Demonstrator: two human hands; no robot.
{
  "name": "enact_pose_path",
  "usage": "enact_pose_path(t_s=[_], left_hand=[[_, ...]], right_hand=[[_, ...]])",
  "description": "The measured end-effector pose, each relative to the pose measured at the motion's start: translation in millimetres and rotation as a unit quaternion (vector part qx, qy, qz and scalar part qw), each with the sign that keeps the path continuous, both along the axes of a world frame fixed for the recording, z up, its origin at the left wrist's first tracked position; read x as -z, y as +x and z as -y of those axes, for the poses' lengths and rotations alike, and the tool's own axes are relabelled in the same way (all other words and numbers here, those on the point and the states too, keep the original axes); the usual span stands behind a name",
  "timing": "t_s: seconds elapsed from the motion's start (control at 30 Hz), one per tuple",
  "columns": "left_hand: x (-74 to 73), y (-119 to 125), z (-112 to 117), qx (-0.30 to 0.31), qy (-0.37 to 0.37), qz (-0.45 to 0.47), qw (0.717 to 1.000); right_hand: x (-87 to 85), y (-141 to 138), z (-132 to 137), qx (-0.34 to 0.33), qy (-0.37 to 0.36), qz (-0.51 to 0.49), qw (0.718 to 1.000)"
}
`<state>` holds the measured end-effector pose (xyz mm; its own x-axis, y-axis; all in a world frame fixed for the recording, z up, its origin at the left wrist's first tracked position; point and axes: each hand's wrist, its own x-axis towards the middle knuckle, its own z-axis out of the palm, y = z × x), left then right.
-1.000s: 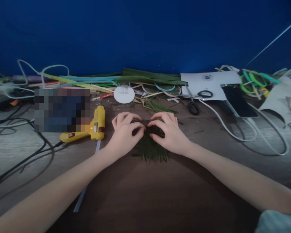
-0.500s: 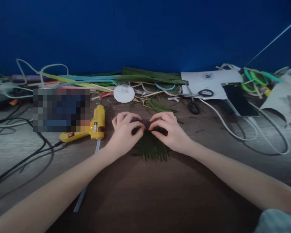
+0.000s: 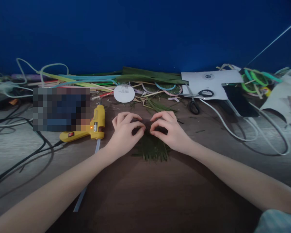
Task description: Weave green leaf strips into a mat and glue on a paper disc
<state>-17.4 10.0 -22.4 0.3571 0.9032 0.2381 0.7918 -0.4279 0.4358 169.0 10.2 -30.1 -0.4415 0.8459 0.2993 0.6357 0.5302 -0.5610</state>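
Observation:
A bundle of dark green leaf strips (image 3: 154,149) lies on the brown tabletop, its cut ends fanned toward me. My left hand (image 3: 127,131) pinches its upper left part between thumb and fingertips. From the other side my right hand (image 3: 168,131) does the same, thumb and fingers curled in. Between the fingertips shows a dark brownish top part (image 3: 147,123), too dim to make out. A yellow glue gun (image 3: 99,123) with a lit orange light rests left of my left hand, a clear glue stick (image 3: 80,198) sticking out of its back.
Black-handled scissors (image 3: 194,106) lie across white paper (image 3: 203,77) at the back right, beside a phone (image 3: 242,100) with a white cable. A white printed disc (image 3: 124,93), long green leaves (image 3: 150,77) and coloured pipe cleaners line the back. Dark cables (image 3: 38,149) run at left.
My right fingertips have shifted very slightly, with the thumb closer to the fingers. Both hands stay at the leaf bundle; everything else lies as before.

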Motion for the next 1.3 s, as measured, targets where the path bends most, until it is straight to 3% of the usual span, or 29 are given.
enact_pose_path(t_s=[0.63, 1.3], left_hand=[[8.0, -2.6, 0.3, 0.041, 0.044, -0.036, 0.998], [5.6, -2.6, 1.3, 0.055, 0.041, -0.031, 0.997]], right_hand=[[4.4, 1.8, 0.8, -0.068, 0.093, -0.018, 0.993], [1.6, 1.6, 2.2, -0.013, 0.018, 0.010, 1.000]])
